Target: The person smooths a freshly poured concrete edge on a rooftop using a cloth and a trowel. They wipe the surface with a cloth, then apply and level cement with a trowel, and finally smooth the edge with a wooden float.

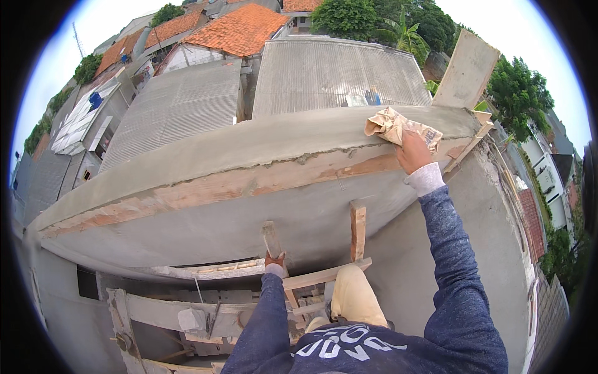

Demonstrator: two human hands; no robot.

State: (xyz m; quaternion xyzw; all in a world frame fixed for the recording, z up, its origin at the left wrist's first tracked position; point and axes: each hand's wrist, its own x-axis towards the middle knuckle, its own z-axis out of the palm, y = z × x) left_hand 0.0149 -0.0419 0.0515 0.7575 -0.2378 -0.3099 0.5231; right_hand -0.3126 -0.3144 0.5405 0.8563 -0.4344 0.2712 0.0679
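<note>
My right hand [413,151] holds a crumpled brown paper bag [389,128] on the grey mortar-topped ledge [212,159], near its right end. The ledge has a rough timber board [162,201] along its near face. My left hand [275,262] is lower down, closed round a short upright timber [270,235] against the grey wall below the ledge. Another upright timber [358,227] stands to its right, above a horizontal wooden bar [329,274] by my knee.
Below me are timber framing [168,313] and a pale block [192,320]. An upright board [464,70] rises at the ledge's right end, beside a plastered wall [473,249]. Beyond the ledge lie corrugated roofs [336,68], tiled roofs [237,28] and trees.
</note>
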